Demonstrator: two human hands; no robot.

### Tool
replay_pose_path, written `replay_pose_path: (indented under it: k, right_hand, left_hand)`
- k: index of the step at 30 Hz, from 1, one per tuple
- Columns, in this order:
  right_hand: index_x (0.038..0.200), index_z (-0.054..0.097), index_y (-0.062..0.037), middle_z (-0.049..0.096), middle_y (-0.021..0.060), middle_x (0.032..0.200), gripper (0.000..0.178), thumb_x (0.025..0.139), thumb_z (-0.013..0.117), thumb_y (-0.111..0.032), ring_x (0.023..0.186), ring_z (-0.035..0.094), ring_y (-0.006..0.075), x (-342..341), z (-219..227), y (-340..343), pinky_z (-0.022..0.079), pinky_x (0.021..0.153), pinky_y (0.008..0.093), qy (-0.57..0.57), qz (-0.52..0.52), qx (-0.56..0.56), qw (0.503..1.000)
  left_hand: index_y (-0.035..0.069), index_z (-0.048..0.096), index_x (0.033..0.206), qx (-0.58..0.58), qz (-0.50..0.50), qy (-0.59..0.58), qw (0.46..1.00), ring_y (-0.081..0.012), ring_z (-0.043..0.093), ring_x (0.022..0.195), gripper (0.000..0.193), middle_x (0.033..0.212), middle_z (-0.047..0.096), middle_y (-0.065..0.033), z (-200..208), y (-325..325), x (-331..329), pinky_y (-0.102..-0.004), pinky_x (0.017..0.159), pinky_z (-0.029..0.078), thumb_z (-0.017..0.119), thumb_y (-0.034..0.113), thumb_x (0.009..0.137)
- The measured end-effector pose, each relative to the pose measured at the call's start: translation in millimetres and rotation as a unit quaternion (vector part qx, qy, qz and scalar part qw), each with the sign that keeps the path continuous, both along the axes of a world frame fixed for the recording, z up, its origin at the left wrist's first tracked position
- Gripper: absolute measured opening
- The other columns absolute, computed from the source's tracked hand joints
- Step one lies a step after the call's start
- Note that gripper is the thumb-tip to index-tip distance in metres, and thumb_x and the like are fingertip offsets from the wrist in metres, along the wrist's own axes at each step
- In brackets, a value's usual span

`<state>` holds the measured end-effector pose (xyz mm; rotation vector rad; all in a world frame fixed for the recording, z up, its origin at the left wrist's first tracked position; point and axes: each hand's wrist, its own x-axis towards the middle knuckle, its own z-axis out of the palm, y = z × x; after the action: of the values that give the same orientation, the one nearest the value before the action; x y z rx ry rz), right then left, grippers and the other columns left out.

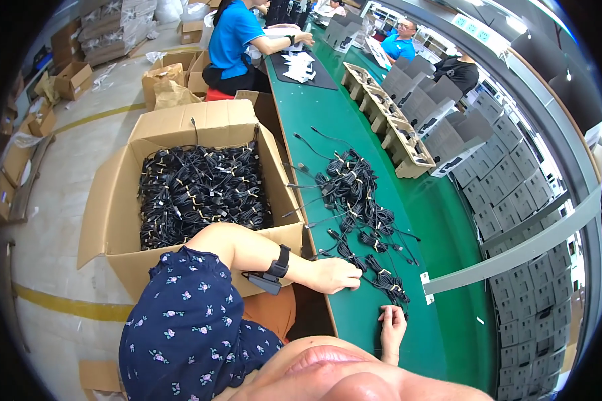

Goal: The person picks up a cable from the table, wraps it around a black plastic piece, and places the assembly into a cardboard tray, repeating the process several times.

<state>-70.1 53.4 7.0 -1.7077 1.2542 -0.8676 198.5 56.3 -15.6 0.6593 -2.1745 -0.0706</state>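
On the green tabletop (408, 361) lies a loose heap of black cables (351, 184), coiled and tied with pale ties. From the heap a trail of bundles runs toward me, ending in a tied cable bundle (386, 283) between my hands. My left hand (338, 275) rests at the table's left edge with its fingers drawn together; what they hold, if anything, is hidden. At the near end of that bundle is my right hand (392, 329), its curled fingertips closed on the black cable. A black strap (280, 262) circles my left wrist.
Left of the table stands an open carton (114, 267) full of cable bundles (201, 190). Cardboard trays (381, 117) and grey boxes (451, 144) line the table's far right side. A metal bar (508, 264) juts over the right edge. Co-workers in blue shirts (233, 40) sit farther along.
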Motion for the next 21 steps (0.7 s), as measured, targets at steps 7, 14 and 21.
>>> replay_pose_path:
  k: [7,14,21]
  right_hand:
    - [0.088,0.059,-0.0007,0.051,-0.002,0.066,0.014,0.092,0.051,-0.012,0.06,0.045,0.0041,-2.0,0.4,2.1,0.035,0.055,0.0183,0.009,-0.006,0.003,1.0]
    - [0.086,0.059,-0.0003,0.053,-0.0014,0.068,0.014,0.091,0.052,-0.011,0.061,0.046,0.0045,-0.7,-3.2,1.3,0.037,0.056,0.0185,-0.009,0.004,-0.013,1.0]
    - [0.086,0.059,-0.0003,0.052,-0.0014,0.068,0.014,0.092,0.052,-0.011,0.061,0.045,0.0043,1.7,2.3,2.5,0.037,0.056,0.0186,0.013,0.003,-0.02,1.0]
  left_hand:
    - [0.007,0.053,0.082,0.006,-0.003,-0.004,1.0,-0.026,0.05,0.068,0.015,0.075,0.044,-0.0087,0.7,0.2,-0.5,-0.036,0.058,0.043,0.058,0.003,0.069]
    - [0.008,0.054,0.083,0.011,0.001,-0.017,1.0,-0.0255,0.051,0.069,0.016,0.076,0.044,-0.0084,2.1,0.9,0.6,-0.0357,0.058,0.044,0.058,0.003,0.068]
    - [0.007,0.053,0.082,-0.002,0.003,-0.001,1.0,-0.0246,0.051,0.069,0.015,0.076,0.044,-0.008,2.0,0.3,0.4,-0.0345,0.058,0.044,0.058,0.002,0.068]
